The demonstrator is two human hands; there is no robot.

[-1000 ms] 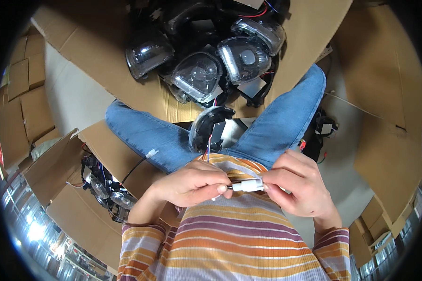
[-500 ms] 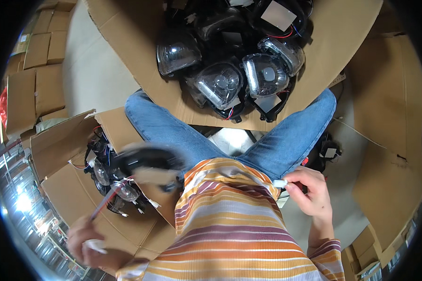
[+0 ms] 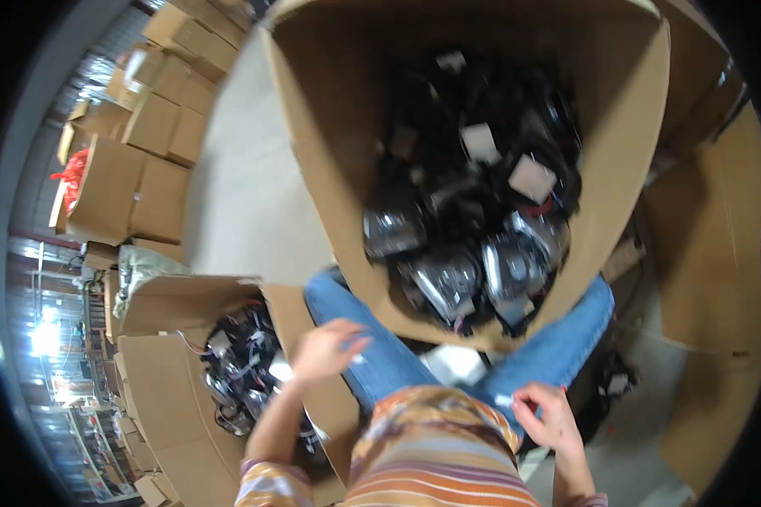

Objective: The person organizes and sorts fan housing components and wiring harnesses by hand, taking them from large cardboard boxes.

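the right hand [image 3: 551, 418] has thumb and forefinger closed in a pinch on a small, pale white connector-like piece [image 3: 504, 400], below the near rim of the large brown cardboard box [image 3: 613, 160]; a fingertip hold seems chosen because the piece is so slight. the left hand [image 3: 334, 351] hangs below that box's left near corner, its fingers loosely parted and blurred; they seem to hold nothing, though a white speck by the tips is too smeared to tell. faded blue denim jeans [image 3: 558, 346] lie under both hands, knees against the large box, perhaps keeping its black lamps with clear domed lenses [image 3: 444, 283] within reach. left of and nearer than the large box, a smaller brown cardboard box [image 3: 173, 406] holds jumbled black lamp units with wires [image 3: 237, 372]; its right flap stands between those and the lap. right of the large box, dark parts [image 3: 615, 384] lie on the floor.
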